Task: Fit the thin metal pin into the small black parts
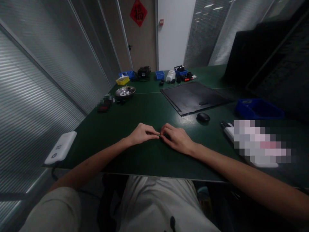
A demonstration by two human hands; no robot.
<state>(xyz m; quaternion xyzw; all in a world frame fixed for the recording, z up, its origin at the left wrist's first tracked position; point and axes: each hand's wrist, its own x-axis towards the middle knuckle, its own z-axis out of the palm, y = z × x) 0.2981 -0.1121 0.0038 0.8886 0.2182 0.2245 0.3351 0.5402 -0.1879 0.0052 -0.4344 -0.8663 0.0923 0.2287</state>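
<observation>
Over the green table [135, 158], my left hand [142, 133] and my right hand [177, 138] meet near the middle, fingertips almost touching. Each hand is closed in a pinch. Between the fingertips is something tiny and dark, too small to name. The left thumb and fingers point right toward it, and the right fingers curl down on its other side. A black mouse [203, 117] lies to the right of my right hand.
Beyond my hands lies a black mat [195, 96]. A blue tray [258, 109] and a blurred pale item [258, 143] are at right. A metal bowl [125, 91] stands back left, a white power strip [60, 147] at the left edge. Small blue bins [159, 75] line the far end.
</observation>
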